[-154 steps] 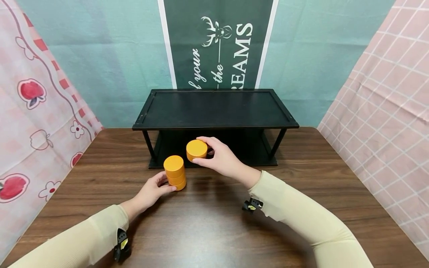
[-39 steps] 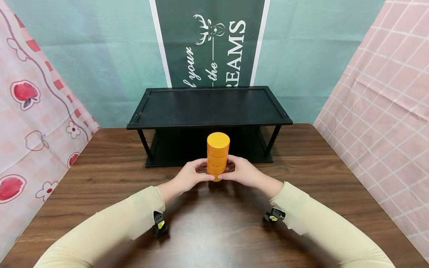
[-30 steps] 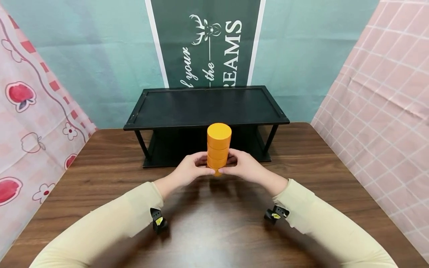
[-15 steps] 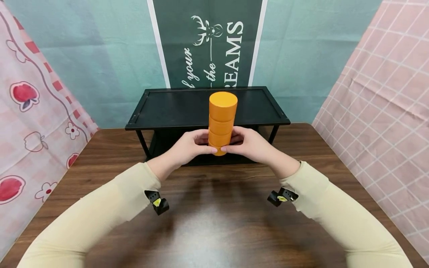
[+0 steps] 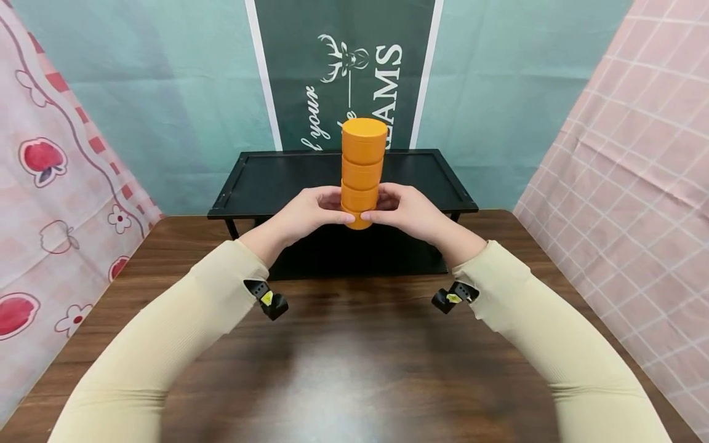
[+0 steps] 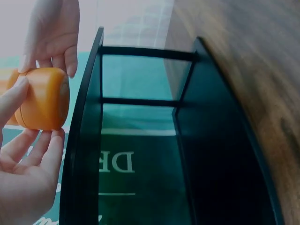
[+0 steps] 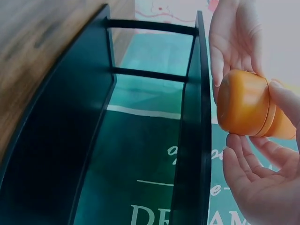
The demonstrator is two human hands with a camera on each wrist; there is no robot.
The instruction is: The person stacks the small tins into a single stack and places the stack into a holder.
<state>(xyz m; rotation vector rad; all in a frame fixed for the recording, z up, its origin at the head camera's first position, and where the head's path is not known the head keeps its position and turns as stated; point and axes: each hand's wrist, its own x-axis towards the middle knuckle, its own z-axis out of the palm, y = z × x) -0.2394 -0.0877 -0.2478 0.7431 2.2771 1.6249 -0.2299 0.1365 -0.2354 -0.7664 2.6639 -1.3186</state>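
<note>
Both hands carry an upright stack of several orange round lidded jars point(image 5: 362, 157), lifted above the table in front of the shelf's top board. My left hand point(image 5: 304, 216) grips the lowest jar from the left, thumb across its front. From the right, my right hand point(image 5: 412, 212) grips the same jar, the two thumb tips close together. The left wrist view shows the lowest jar's point(image 6: 44, 101) rounded base beside the top board. In the right wrist view, fingers of both hands surround that jar point(image 7: 246, 103).
A black two-tier shelf point(image 5: 260, 181) stands at the back of the brown wooden table point(image 5: 354, 357). Behind it hangs a teal cloth point(image 5: 183, 92) with a dark green lettered panel. Patterned pink cloths line the left point(image 5: 55, 203) and right point(image 5: 631, 184) sides.
Earlier, the left hand held a shorter stack and the right hand a single jar. The jars now form one taller stack, which both hands have raised from near the table to the top board's height.
</note>
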